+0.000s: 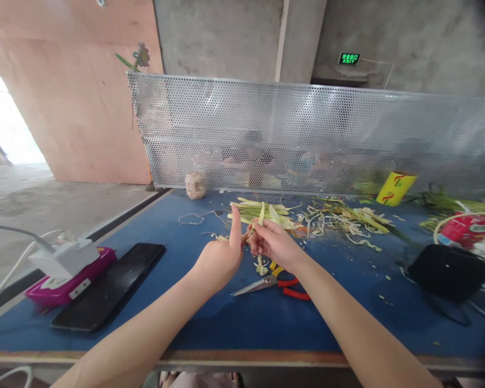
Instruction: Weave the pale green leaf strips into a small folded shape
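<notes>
Both my hands meet above the middle of the blue table (pixel 210 318). My left hand (pixel 220 258) is curled with its thumb pointing up, fingers closed on the lower end of a pale green leaf strip (pixel 261 214). My right hand (pixel 272 241) pinches the same strip from the right, and the strip's tip sticks up between the hands. Red-handled scissors (pixel 272 283) lie on the table just below my right wrist. A pile of cut green and yellow leaf strips (pixel 262 211) lies right behind the hands.
A black phone (pixel 109 285) and a magenta box with a white charger (pixel 67 272) lie at the left. A twine ball (pixel 195 185), yellow roll (pixel 396 188), black pouch (pixel 448 271) and more leaf scraps (pixel 347 218) sit further back and right. A perforated metal screen (pixel 307 140) backs the table, with people behind it.
</notes>
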Demonstrator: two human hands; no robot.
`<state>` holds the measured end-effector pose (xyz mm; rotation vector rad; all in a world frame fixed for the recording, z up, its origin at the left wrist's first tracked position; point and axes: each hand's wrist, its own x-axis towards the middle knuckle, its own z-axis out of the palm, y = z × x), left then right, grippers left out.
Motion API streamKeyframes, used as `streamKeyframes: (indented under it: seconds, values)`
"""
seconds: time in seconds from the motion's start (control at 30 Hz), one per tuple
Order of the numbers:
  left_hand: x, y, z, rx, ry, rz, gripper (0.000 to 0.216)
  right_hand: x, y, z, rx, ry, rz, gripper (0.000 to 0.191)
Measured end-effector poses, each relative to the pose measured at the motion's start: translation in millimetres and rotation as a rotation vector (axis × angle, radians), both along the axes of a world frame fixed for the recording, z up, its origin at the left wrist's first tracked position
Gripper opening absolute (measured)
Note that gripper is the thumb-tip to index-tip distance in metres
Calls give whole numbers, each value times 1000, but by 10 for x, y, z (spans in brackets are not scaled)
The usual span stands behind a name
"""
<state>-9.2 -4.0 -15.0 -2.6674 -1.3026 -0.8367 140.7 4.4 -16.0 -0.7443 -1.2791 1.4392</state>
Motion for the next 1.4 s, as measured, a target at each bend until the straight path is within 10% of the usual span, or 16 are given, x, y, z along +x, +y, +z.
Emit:
streamKeyframes:
  seconds: [0.33,0.83,1.4]
  values:
    - [-17,77,152,-536,-1057,-213,106,-37,-46,-19,103,-143,-4,19]
    - [-104,190,240,-517,-1144,-144,109,-101,-64,-65,-60,-115,-40,23]
    - [-23,205,25,-846,-858,-425,101,-40,-43,-57,63,-128,-116,25]
